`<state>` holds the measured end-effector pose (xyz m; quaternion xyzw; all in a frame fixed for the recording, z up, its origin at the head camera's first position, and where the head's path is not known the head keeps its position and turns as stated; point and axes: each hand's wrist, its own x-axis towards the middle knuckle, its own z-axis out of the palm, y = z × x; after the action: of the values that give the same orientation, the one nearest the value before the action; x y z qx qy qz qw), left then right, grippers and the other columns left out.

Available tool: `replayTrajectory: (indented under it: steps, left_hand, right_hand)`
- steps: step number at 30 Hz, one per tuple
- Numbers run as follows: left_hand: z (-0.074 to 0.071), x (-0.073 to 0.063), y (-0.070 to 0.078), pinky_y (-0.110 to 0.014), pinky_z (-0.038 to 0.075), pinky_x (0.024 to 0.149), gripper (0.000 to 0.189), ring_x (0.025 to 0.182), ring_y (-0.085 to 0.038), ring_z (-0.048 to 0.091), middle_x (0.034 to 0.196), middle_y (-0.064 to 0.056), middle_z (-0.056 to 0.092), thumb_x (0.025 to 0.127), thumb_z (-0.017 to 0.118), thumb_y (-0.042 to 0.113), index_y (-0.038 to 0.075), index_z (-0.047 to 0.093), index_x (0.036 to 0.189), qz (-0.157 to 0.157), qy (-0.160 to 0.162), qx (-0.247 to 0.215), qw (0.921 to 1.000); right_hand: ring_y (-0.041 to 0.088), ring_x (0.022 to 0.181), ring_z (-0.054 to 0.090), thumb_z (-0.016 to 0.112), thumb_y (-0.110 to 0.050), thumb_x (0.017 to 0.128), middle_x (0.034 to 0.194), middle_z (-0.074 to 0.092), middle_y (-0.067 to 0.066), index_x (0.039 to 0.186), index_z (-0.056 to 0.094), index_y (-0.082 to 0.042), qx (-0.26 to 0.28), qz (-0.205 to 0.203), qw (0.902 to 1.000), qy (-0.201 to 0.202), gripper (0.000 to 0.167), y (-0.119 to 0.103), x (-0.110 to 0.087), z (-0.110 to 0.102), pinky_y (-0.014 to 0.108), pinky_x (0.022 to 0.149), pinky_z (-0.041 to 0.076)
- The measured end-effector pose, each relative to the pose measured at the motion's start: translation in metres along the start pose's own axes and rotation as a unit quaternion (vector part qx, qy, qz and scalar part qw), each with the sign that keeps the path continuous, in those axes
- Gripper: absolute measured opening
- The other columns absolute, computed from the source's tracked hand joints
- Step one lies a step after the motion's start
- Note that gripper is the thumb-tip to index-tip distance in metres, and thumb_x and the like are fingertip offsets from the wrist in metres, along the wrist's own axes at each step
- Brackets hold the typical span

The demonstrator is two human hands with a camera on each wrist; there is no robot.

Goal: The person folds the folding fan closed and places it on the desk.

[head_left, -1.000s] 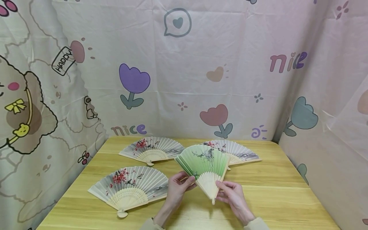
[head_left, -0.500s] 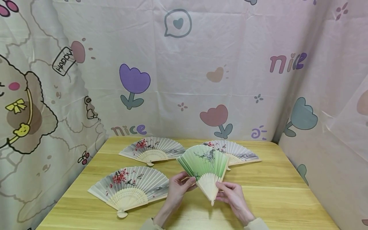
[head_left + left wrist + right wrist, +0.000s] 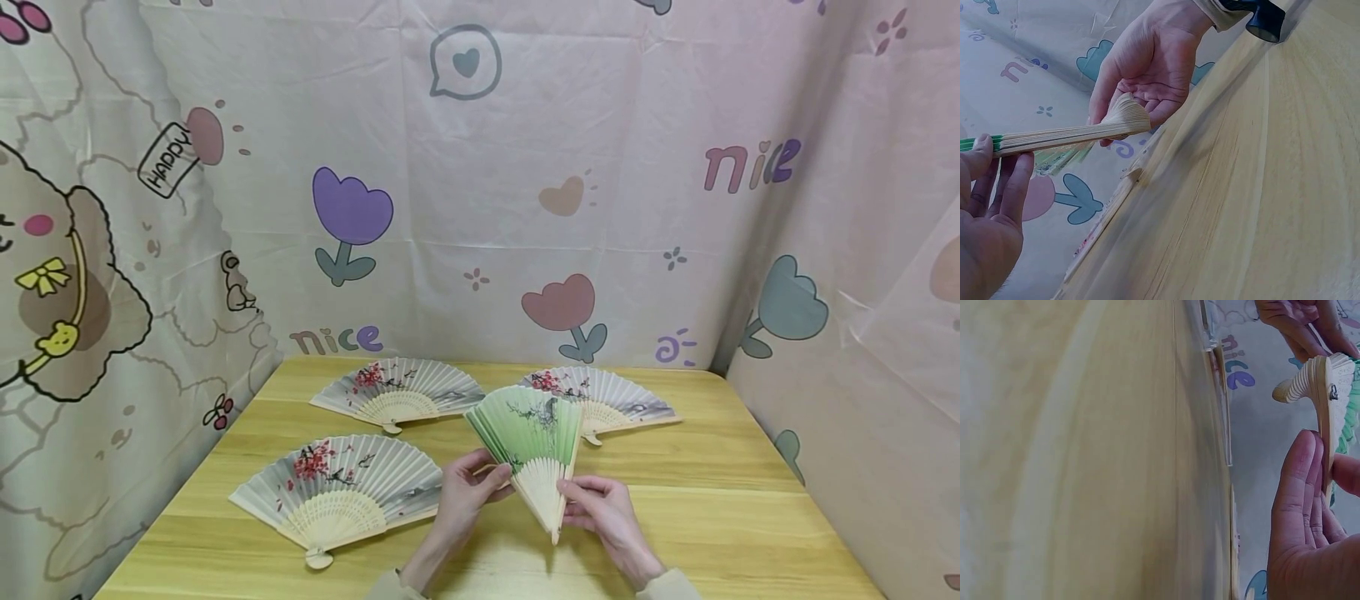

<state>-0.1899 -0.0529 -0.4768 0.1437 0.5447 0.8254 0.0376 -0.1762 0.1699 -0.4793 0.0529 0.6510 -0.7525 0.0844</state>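
Observation:
A green folding fan (image 3: 528,425) with pale wooden ribs and a dark branch print is held above the table, partly spread, its pivot end pointing down toward the person. My left hand (image 3: 467,496) pinches its left outer rib between thumb and fingers. On the other side, my right hand (image 3: 606,512) pinches the right outer rib. The left wrist view shows the stacked ribs (image 3: 1066,134) edge-on, with the left thumb on top and fingers beneath. In the right wrist view the rib ends fan out in a staggered curl near the pivot (image 3: 1300,387).
Three spread grey-white fans with red blossoms lie on the wooden table (image 3: 712,517): one front left (image 3: 337,492), one back left (image 3: 397,392), one back right (image 3: 630,400), partly behind the green fan. Printed cloth (image 3: 480,167) hangs behind and at both sides.
The green fan has narrowed: its right edge has moved left with my right fingertips, uncovering more of the back right fan. Its pivot end has dropped slightly. My left hand stays nearly still.

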Motion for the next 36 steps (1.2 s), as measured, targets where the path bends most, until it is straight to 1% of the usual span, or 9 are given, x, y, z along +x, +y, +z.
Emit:
replayTrajectory:
  steps: [5,11,14,19,23,29,33,36]
  left_hand:
    - [0.0005,0.0002,-0.0011,-0.036,0.064,0.090,0.044,0.094,-0.009,0.072,0.099,0.006,0.071,0.093,0.066,-0.001,-0.027,0.048,0.125,-0.007,0.001,0.003,1.0000]
    - [0.0014,0.0004,-0.0015,-0.034,0.064,0.089,0.044,0.094,-0.007,0.072,0.099,0.008,0.071,0.093,0.067,-0.001,-0.026,0.048,0.125,-0.010,-0.006,0.010,0.9999]
    - [0.0018,0.0004,-0.0010,-0.034,0.064,0.090,0.045,0.094,-0.007,0.072,0.099,0.008,0.071,0.093,0.067,-0.001,-0.026,0.048,0.125,-0.012,-0.009,0.010,0.9998]
    - [0.0022,0.0009,-0.0009,-0.033,0.065,0.089,0.044,0.094,-0.007,0.072,0.098,0.008,0.071,0.093,0.067,-0.001,-0.025,0.049,0.125,-0.020,-0.005,0.013,0.9997]
    - [0.0019,0.0005,-0.0007,-0.032,0.065,0.088,0.044,0.093,-0.007,0.072,0.098,0.008,0.071,0.093,0.067,-0.001,-0.024,0.049,0.126,-0.024,-0.001,0.014,0.9996]
    - [0.0020,0.0001,-0.0011,-0.032,0.065,0.088,0.045,0.093,-0.006,0.072,0.097,0.008,0.072,0.093,0.067,0.000,-0.025,0.049,0.125,-0.024,0.001,0.012,0.9996]
    - [0.0027,-0.0003,-0.0017,-0.032,0.065,0.088,0.045,0.092,-0.006,0.072,0.097,0.008,0.072,0.093,0.067,-0.001,-0.026,0.049,0.125,-0.022,0.002,0.012,0.9997]
    - [0.0031,-0.0004,-0.0018,-0.032,0.065,0.087,0.045,0.092,-0.006,0.072,0.097,0.008,0.072,0.093,0.068,-0.001,-0.026,0.049,0.124,-0.019,0.002,0.013,0.9997]
  right_hand:
    - [0.013,0.066,0.070,0.071,-0.008,0.091,0.074,0.073,0.001,0.094,0.072,-0.005,-0.009,-0.001,0.9999,0.005,0.004,0.0003,0.0011,0.0006,0.029,0.069,0.068]
    - [0.014,0.065,0.069,0.071,-0.008,0.089,0.075,0.074,0.002,0.101,0.071,0.006,-0.033,-0.011,0.9991,0.026,0.018,0.0004,0.0012,0.0020,0.029,0.066,0.067]
    - [0.014,0.065,0.069,0.071,-0.008,0.089,0.076,0.074,0.002,0.104,0.070,0.008,-0.036,-0.015,0.9988,0.028,0.022,0.0001,0.0008,0.0032,0.028,0.066,0.067]
    - [0.012,0.066,0.068,0.072,-0.009,0.090,0.075,0.074,0.000,0.106,0.070,0.008,-0.031,-0.019,0.9993,0.012,0.023,-0.0007,0.0004,0.0046,0.026,0.066,0.066]
    - [0.012,0.066,0.068,0.072,-0.010,0.091,0.075,0.074,-0.001,0.106,0.068,0.010,-0.035,-0.021,0.9991,-0.001,0.025,-0.0009,0.0003,0.0048,0.026,0.067,0.066]
    - [0.012,0.066,0.069,0.070,-0.010,0.092,0.076,0.074,-0.001,0.105,0.069,0.010,-0.047,-0.017,0.9987,-0.010,0.024,-0.0017,-0.0003,0.0052,0.027,0.067,0.067]
    - [0.011,0.066,0.070,0.068,-0.010,0.093,0.077,0.075,0.001,0.108,0.067,0.014,-0.057,-0.018,0.9981,-0.014,0.028,-0.0016,-0.0002,0.0050,0.026,0.067,0.067]
    - [0.010,0.066,0.069,0.068,-0.011,0.094,0.077,0.075,0.001,0.110,0.066,0.015,-0.059,-0.016,0.9980,-0.014,0.030,-0.0008,0.0000,0.0052,0.025,0.067,0.066]
